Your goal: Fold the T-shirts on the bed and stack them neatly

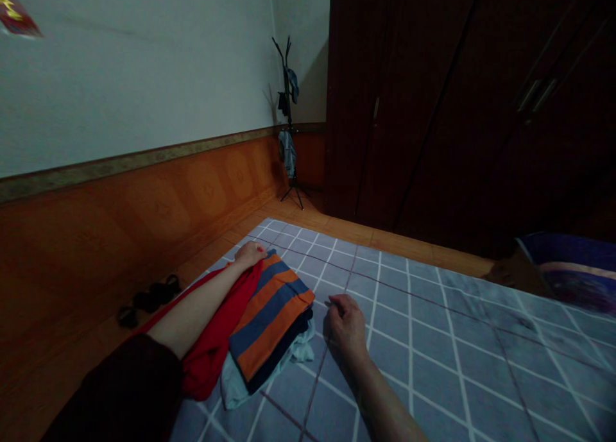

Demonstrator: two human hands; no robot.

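Observation:
My left hand (250, 253) is closed on the edge of a red garment (212, 346), at the far corner of a folded stack. The red cloth hangs loosely under my forearm, along the stack's left side. On top of the stack lies a folded orange and blue striped garment (272, 310). Dark folded cloth (283, 346) shows beneath it, and a pale blue-green garment (235, 384) is at the bottom. To the right of the stack, my right hand (345, 320) rests on the checked bedspread (394, 339) with fingers curled and nothing visible in them.
Dark shoes (149, 297) stand on the wooden floor left of the bed. A black coat stand (289, 115) with hanging things is in the corner. A dark wardrobe (409, 108) lines the far side. A purple bag-like object (572, 269) sits beyond the bed's right edge.

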